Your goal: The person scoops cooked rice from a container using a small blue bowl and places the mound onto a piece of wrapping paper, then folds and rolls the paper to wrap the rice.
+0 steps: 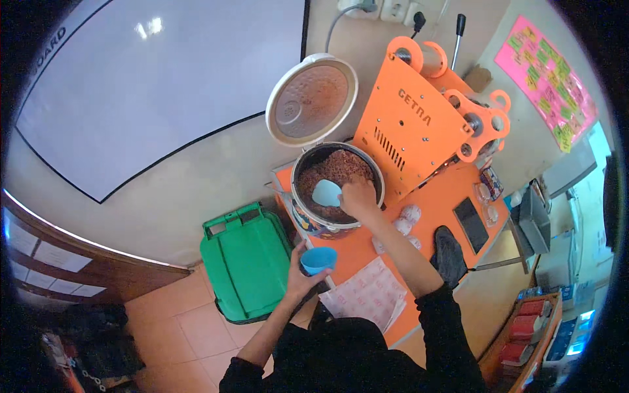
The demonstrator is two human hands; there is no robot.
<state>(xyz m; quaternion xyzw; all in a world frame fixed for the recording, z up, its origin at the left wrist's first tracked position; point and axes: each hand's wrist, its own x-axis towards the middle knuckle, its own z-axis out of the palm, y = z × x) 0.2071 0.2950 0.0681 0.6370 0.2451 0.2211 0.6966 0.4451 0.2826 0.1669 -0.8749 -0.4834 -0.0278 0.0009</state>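
My left hand (298,275) holds a small blue bowl (318,261) near the table's left edge, thumb and fingers around its sides. My right hand (361,199) reaches inside the rim of an open rice cooker (339,231), gripping a pale blue rice paddle (326,193). The paddle's broad head lies over reddish-brown cooked rice (339,167), which is heaped higher at the far side of the pot. Steam marks and reddish stains show on the raised lid (312,100). My right fingers hide the paddle's handle.
An orange Getra machine (408,123) stands right of the cooker. Printed wrapping paper (366,294) lies on the orange table (344,253), near several paper-wrapped bundles (404,226), a dark pouch (448,255), a phone (471,225) and eyeglasses (486,204). Left of the table is a green lidded bin (250,265).
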